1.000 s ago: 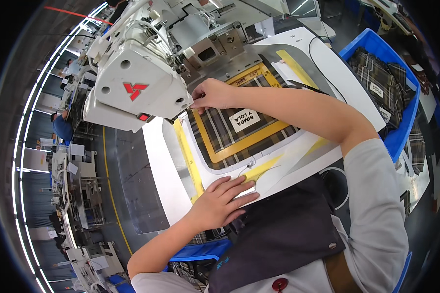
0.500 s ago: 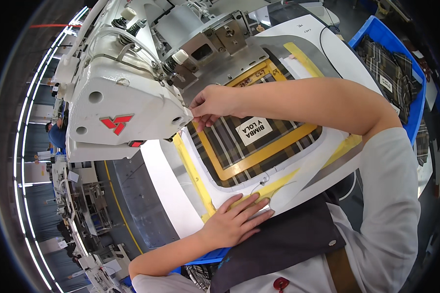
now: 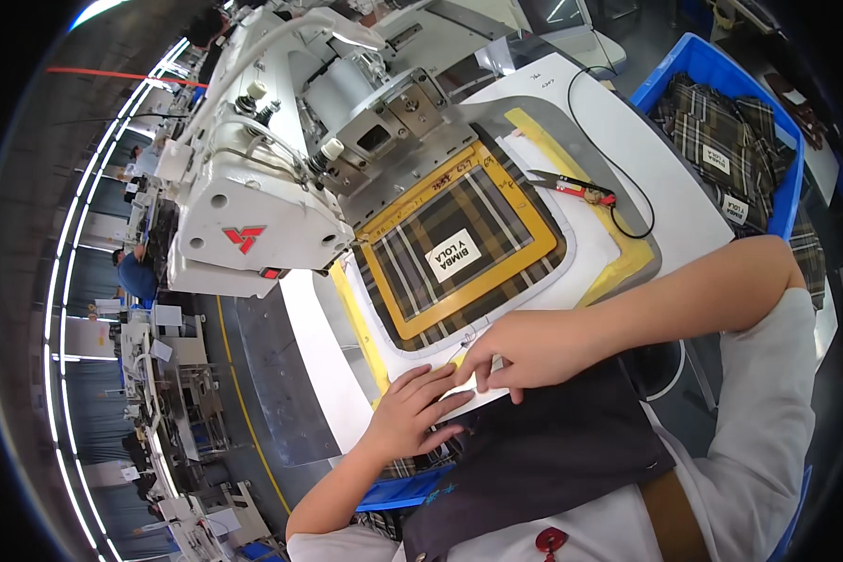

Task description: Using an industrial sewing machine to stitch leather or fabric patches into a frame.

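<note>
My left hand (image 3: 410, 412) lies with fingers spread over the near edge of the sewing template, on its yellow tape. Close against it, my right hand (image 3: 534, 351) has its fingers bent down at the same edge, thumb and forefinger drawn together; whatever sits between them is too small to make out. Just beyond these fingertips is a small dark tangle of thread (image 3: 468, 335). A yellow frame (image 3: 506, 281) rests on brown plaid fabric (image 3: 412, 267) with a white label (image 3: 452, 255). Its far side meets the metal clamp plate (image 3: 412, 173) of a white sewing machine (image 3: 272, 206).
Red-handled thread snips (image 3: 581, 190) lie on the template's right side, near a black cable (image 3: 651, 201). At the far right, a blue crate (image 3: 796, 169) holds plaid pieces. Another blue bin (image 3: 393, 494) shows beneath the table's near edge. Other machines and people are at far left.
My right hand has come back from the machine's needle area to the near edge, beside my left hand. The frame and snips are now uncovered. The view has shifted slightly.
</note>
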{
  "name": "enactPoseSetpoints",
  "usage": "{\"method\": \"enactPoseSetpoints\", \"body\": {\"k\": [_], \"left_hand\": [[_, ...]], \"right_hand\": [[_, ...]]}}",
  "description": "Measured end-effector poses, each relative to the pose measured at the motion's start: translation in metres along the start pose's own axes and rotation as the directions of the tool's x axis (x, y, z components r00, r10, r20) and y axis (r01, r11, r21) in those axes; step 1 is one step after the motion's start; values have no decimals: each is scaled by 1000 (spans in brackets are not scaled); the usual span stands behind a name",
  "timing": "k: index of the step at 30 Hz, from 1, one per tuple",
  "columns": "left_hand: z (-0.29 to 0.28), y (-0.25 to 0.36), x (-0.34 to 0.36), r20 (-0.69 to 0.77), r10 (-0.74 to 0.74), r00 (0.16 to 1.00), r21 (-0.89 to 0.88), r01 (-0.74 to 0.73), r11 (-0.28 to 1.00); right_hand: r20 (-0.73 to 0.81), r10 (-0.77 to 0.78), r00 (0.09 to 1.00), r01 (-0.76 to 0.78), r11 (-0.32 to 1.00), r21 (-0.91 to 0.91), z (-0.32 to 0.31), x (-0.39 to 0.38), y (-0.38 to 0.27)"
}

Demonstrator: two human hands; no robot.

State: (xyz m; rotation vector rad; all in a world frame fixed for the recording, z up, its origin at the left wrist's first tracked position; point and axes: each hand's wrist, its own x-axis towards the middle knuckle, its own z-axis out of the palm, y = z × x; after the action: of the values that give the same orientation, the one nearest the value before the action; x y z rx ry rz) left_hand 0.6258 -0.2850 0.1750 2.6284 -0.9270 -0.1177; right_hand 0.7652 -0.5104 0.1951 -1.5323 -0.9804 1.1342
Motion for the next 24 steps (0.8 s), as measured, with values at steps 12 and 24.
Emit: {"method": "enactPoseSetpoints", "body": {"k": [12, 24], "left_hand": [[-25, -1, 12, -362, 98, 927, 96, -67, 993], [-126, -48, 85, -511, 379, 772, 457, -130, 880]], "right_hand": [[-440, -154, 885, 365, 815, 450, -67, 113, -15], [-639, 154, 754, 215, 861, 461, -69, 173, 3]]}}
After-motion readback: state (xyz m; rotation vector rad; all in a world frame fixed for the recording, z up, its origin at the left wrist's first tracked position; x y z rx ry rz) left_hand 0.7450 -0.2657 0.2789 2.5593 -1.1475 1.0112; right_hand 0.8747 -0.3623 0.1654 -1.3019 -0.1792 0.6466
